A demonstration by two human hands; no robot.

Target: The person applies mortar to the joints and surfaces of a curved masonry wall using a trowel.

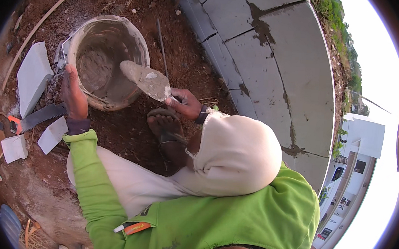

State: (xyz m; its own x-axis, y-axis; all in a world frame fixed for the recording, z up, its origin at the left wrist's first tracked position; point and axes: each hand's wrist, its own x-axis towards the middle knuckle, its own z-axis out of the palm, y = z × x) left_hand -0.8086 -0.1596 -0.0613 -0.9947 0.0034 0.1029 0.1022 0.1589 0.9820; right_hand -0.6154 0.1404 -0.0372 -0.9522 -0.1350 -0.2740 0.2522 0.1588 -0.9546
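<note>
In the head view, the only one given, the trowel [149, 81] is held in the right hand [185, 104], whose fingers are closed around the handle end; most of the handle is hidden by the grip. The trowel's long axis is directed from that hand up and to the left, so that the rounded tip of the blade is carried over the near right rim of the bucket [133, 47]. Patches of grey paste are seen on the upper face of the blade.

The wet mortar [95, 68] is gathered in the bottom of the bucket, to the left of the blade's tip and deeper than it. This relation is judged to be the deciding one: the mortar is lined up roughly with the blade, beyond its tip as seen from the right hand, while the rim is crossed by the blade in between.

The left hand [75, 94] is nearer to the bucket's outer side, where it is laid with its fingers extended rather than curled around anything; how firmly it is pressed there cannot be told. The block wall [299, 62] is placed on the opposite side, to the right of the trowel and well apart from its tip.
</note>
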